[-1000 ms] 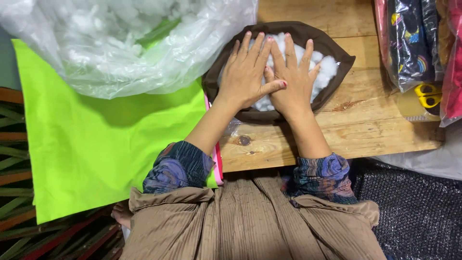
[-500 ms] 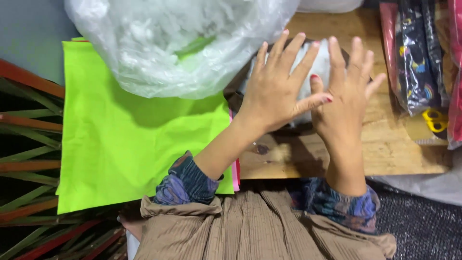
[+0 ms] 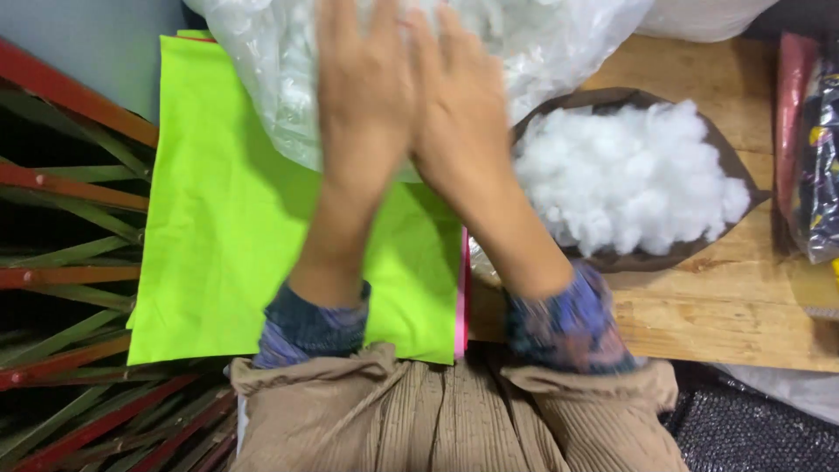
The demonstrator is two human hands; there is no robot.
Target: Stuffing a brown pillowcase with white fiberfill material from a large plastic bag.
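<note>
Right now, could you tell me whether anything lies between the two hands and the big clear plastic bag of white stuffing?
Nothing visible does: the left hand and right hand are raised flat directly in front of the clear plastic bag of white stuffing, though blur hides whether they touch it.

The fabric sheet [image 3: 218, 245] is a bright lime green, with a thin strip of pink [image 3: 461, 297] showing at its right edge. The stuffing [image 3: 625, 179] is plain white — it fills a dark brown cover [image 3: 738, 188]. The plastic bag [image 3: 542, 52] is clear and cloudy-white. The table [image 3: 725, 306] is pale yellow-brown wood with visible grain. Both sleeve cuffs [image 3: 568, 328] carry a mottled blue-and-purple print — possibly floral, the blur hides it. The ribbed garment [image 3: 454, 419] below is tan. At the far right, a dark bundle [image 3: 821, 166] shows multicoloured specks.
</note>
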